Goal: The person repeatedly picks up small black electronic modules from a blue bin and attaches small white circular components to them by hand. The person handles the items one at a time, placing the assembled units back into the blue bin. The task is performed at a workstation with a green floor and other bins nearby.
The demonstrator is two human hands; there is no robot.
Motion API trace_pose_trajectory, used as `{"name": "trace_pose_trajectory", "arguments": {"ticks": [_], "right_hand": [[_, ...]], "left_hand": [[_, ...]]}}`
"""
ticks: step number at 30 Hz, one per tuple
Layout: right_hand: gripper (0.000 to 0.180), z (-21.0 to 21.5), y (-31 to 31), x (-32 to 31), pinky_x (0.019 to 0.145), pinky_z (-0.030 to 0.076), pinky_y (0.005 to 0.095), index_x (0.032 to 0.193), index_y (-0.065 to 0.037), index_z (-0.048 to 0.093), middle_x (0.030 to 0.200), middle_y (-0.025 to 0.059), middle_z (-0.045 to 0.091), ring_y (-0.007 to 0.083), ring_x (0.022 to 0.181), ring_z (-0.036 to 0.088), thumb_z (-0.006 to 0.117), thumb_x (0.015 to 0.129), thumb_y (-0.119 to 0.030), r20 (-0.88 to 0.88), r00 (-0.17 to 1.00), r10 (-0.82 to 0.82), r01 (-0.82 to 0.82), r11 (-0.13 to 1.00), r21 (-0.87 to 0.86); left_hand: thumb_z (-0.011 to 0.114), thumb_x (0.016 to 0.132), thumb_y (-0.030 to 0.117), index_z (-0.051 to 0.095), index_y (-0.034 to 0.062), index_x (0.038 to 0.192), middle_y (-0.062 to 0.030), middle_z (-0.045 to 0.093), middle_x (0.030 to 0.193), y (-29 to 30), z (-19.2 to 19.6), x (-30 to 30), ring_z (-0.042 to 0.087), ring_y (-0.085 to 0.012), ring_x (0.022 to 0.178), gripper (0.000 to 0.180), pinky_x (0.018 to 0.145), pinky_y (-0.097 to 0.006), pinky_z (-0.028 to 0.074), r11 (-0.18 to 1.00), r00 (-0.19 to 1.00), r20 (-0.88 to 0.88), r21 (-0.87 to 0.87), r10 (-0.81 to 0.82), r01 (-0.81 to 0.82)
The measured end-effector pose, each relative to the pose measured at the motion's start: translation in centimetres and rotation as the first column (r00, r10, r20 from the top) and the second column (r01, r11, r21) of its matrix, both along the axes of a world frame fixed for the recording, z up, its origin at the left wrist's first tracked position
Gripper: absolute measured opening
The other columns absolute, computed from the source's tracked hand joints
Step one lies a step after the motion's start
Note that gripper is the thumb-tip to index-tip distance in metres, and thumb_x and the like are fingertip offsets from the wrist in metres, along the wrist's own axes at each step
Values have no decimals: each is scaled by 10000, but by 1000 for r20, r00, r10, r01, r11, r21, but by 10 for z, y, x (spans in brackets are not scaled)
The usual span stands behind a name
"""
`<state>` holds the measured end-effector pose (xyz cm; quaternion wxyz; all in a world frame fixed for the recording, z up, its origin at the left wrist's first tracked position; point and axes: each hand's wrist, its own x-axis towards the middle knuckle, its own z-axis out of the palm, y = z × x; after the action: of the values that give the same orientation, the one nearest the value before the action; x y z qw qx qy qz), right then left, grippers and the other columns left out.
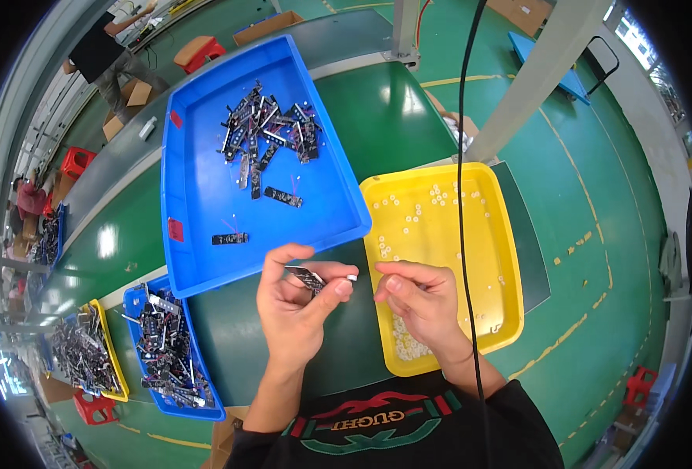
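Note:
My left hand (293, 316) is closed around a small dark circuit board (307, 278), held between the fingers. A tiny white piece (352, 277) shows at its thumb and index fingertips. To the right, a short gap away, my right hand (426, 306) has its thumb and index finger drawn together. Whatever may be between those fingertips is too small to make out. Beyond my left hand stands a large blue tray (205, 176) with a heap of circuit boards (272, 129). The yellow tray (440, 254) beneath and beyond my right hand holds many small white rings (408, 340).
A black cable (462, 156) hangs down in front of the yellow tray and my right forearm. At the left, a smaller blue bin (213, 391) and a yellow bin (117, 375) are full of boards. A grey post (530, 86) rises beyond the green table (393, 109). Another person (100, 55) stands far left.

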<state>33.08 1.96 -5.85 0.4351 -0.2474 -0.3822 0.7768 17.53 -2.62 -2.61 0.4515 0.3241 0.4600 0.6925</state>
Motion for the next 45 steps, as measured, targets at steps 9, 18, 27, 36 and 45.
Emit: {"name": "trace_pose_trajectory", "arguments": {"ticks": [9,18,27,36,45], "right_hand": [[202,-4,4,2,430,263,191,1060,19,580,672,96,611,38,446,337,534,875,-48,33,996,-82,83,995,-48],[110,-12,5,14,372,219,187,947,6,553,580,12,460,42,419,301,516,896,-84,148,976,-157,176,976,-127],[166,-23,4,9,364,202,186,975,29,564,596,16,461,32,410,246,507,910,-112,203,974,-95,139,968,-210],[202,-20,2,4,359,197,192,955,-4,541,582,-21,384,37,418,253,474,927,-194,185,981,-56,113,941,-318],[201,-20,7,8,355,220,189,940,-19,561,593,-31,397,43,414,289,471,916,-197,173,984,-39,102,924,-369]], "left_hand": [[639,760,-84,395,54,1046,-153,630,836,-2,-4,-13,580,-118,687,401,577,-212,466,999,994,112,44,-19,14],[631,738,-84,406,90,1006,-143,615,808,-29,-2,-79,540,-124,629,390,542,-219,415,951,947,-95,-7,307,-309],[643,788,56,493,50,990,-104,630,761,-165,-5,-185,584,-159,672,251,605,-291,430,299,82,-903,54,422,-953],[642,767,102,571,31,1002,-171,645,856,-251,-26,-217,634,-278,788,255,717,-345,471,56,123,-963,-112,239,-992],[569,817,128,608,-7,998,-177,645,850,-250,-28,-221,625,-260,785,228,733,-349,470,118,145,-965,-121,218,-986]]}}
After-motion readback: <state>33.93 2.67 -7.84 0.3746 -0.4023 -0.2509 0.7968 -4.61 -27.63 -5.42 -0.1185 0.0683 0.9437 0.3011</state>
